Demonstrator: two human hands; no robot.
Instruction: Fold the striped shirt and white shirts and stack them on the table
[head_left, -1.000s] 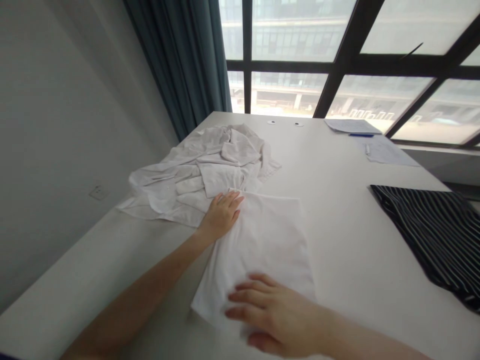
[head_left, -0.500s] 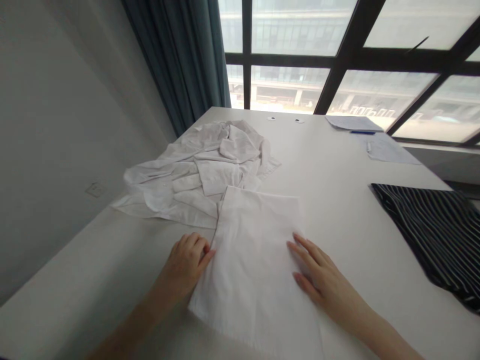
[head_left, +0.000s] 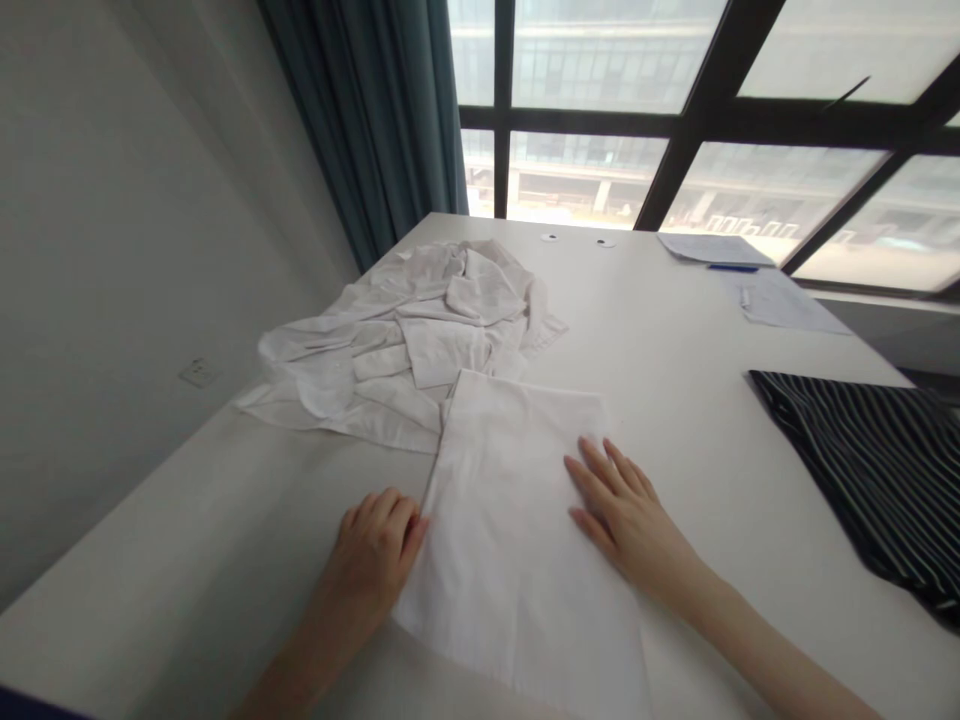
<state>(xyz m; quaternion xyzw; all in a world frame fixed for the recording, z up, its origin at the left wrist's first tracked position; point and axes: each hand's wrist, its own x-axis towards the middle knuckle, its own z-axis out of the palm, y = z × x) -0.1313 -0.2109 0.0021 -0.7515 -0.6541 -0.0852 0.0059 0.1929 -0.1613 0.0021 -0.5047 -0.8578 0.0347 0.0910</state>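
Observation:
A folded white cloth garment (head_left: 517, 540) lies flat in front of me, its long sides running away from me. At its left edge my left hand (head_left: 382, 540) is closed, thumb and curled fingers pinching the fabric's border. My right hand (head_left: 619, 510) rests palm down on the right side of the cloth, fingers stretched and apart. The far left corner of the folded piece meets a crumpled heap of white clothing (head_left: 442, 320), which looks like shirts with collars and cuffs.
The white table (head_left: 660, 350) carries a black striped cloth (head_left: 870, 460) at the right. Papers (head_left: 795, 305) and a blue pen (head_left: 733, 268) lie at the back right. A wall with a socket (head_left: 199, 372) stands to the left, with a curtain (head_left: 375, 130) and windows behind.
My right hand has slid a little farther up along the cloth, fingers now more spread. My left hand stays at the left edge. The view has shifted slightly.

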